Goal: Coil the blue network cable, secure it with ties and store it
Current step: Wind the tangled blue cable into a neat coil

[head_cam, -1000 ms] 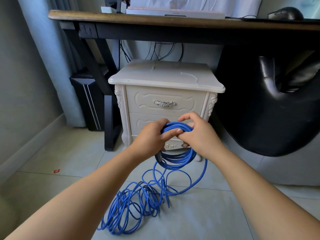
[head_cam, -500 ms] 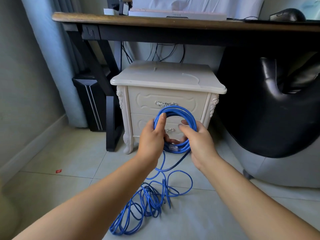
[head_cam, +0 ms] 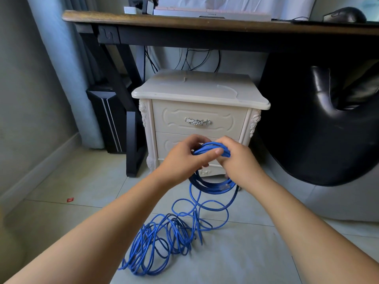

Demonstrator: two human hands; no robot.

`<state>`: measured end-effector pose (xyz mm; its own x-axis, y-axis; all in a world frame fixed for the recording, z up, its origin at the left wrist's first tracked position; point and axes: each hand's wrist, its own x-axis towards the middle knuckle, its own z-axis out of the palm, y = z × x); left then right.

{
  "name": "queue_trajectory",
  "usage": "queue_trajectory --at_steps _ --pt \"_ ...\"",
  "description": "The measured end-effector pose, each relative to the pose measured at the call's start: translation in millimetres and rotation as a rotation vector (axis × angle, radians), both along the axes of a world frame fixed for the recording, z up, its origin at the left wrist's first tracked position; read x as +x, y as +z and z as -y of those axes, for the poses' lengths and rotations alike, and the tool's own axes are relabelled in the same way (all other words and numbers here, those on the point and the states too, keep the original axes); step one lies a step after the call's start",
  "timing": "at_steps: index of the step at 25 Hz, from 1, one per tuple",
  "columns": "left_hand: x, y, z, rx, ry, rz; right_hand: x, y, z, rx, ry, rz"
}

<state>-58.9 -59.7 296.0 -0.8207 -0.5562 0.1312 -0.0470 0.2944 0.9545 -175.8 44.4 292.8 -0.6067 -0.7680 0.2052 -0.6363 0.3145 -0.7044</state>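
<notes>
The loose heap of the blue network cable [head_cam: 162,242] is seen on the floor tiles [head_cam: 256,253], below the hands and toward the left side. From it strands rise to the hanging coil [head_cam: 213,186], whose top is gripped by the left hand [head_cam: 184,158] and the right hand [head_cam: 238,160] together. The mark on the keyboard [head_cam: 225,15] cannot be read.

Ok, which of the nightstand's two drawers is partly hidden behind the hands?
The lower drawer; the upper drawer, silver handle in full view, sits clear above the left hand and right hand.
</notes>
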Motion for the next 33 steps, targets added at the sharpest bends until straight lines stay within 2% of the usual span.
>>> queue_trajectory --at_steps 3,5,6,8,10,11,13,16,19,21,24,26,30,33 --pt "-2.4 -3.9 0.1 -0.176 0.038 0.108 4.6 2.9 1.7 -0.013 0.022 -0.076" --pt "-4.4 -5.0 0.1 -0.133 0.053 0.063 6.0 3.6 1.9 -0.092 0.012 0.012" --pt "-5.2 -5.2 0.2 -0.107 0.073 0.034 6.2 4.0 1.4 -0.138 0.013 0.125" --pt "-7.8 -5.6 3.0 -0.010 0.150 -0.032 4.3 4.2 0.1 -0.241 0.059 0.472" --pt "-10.2 -6.8 10.8 0.184 0.274 -0.113 -0.2 3.9 -2.7 -0.305 0.117 0.836" --pt "-10.6 -7.3 16.2 0.276 0.335 -0.145 -1.8 2.7 -4.5 -0.300 0.142 0.964" --pt "-10.3 -8.9 22.6 0.414 0.425 -0.186 1.4 -2.2 -5.8 -0.266 0.190 1.075" --pt "-9.7 -8.3 16.6 0.531 0.496 -0.210 21.4 -10.7 1.5 -0.322 0.206 1.092" --pt "-12.9 -9.1 2.7 0.599 0.476 -0.226 31.3 -16.2 12.9 -0.515 0.051 1.102" --pt "-14.6 -13.6 -4.8 0.596 0.428 -0.213 27.7 -19.2 17.3 -0.571 -0.095 1.055" --pt "-13.7 -22.1 -10.1 0.472 0.336 -0.118 17.2 -24.3 18.3 -0.525 -0.261 0.821" --pt "-8.7 -20.6 -8.8 0.415 0.246 -0.071 11.5 -23.3 17.2 -0.512 -0.295 0.676" --pt "1.9 -10.5 3.1 0.350 0.090 -0.095 3.2 -13.2 10.3 -0.448 -0.230 0.562" --pt "3.8 -4.5 8.1 0.171 0.054 -0.057 1.3 -5.9 2.8 -0.297 -0.158 0.402"
